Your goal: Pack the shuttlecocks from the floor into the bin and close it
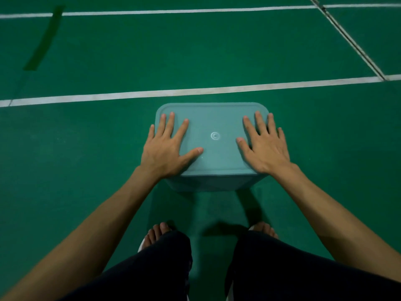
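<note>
Dark trouser legs [156,270] fill the near edge of the head view, with bare feet [157,232] on the green floor [86,153] just past them. Beyond the toes, across a short strip of floor, stands the pale blue-green bin [212,182] with its lid [213,122] seated on top.

The left hand [167,148] lies flat on the lid's left side, fingers [170,124] spread, little finger over the left edge and wrist at the near left corner. The right hand [265,148] mirrors it on the right side, fingers [259,123] spread, little finger past the right edge.

A white line [173,92] crosses just beyond the bin's far edge. Open floor lies to the left, right and far side, up to a second white line [152,11] and a dark diagonal seam [347,38] far right.
</note>
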